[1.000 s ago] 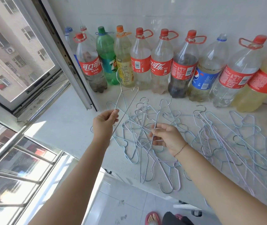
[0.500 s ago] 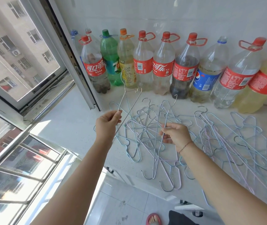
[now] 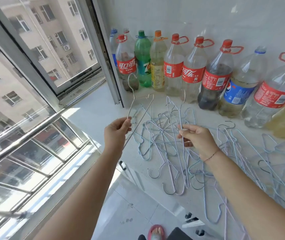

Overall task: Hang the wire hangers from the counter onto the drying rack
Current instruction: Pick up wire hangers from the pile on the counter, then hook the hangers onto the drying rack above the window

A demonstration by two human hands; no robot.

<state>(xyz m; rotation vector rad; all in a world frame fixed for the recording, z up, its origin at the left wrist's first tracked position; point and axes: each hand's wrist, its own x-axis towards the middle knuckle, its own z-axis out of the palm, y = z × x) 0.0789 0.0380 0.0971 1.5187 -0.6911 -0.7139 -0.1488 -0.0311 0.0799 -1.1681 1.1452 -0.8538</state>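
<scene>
A tangled pile of pale blue and lilac wire hangers (image 3: 233, 153) lies spread over the white counter (image 3: 93, 115). My left hand (image 3: 116, 130) pinches a bare metal hanger (image 3: 132, 96) and holds it upright above the counter, hook pointing up in front of the bottles. My right hand (image 3: 197, 137) grips a light blue hanger (image 3: 178, 110) lifted partly out of the pile, its hook up near the bottles. No drying rack is in view.
A row of several large plastic drink bottles (image 3: 191, 70) stands against the white wall behind the pile. An open window frame (image 3: 103, 54) and a metal railing (image 3: 29, 135) are at the left. Tiled floor and a foot in a pink sandal (image 3: 155, 232) show below.
My right hand has pulled a blue hanger up out of the pile and lifted it higher. My left hand keeps holding its metal hanger upright. The view has shifted toward the window.
</scene>
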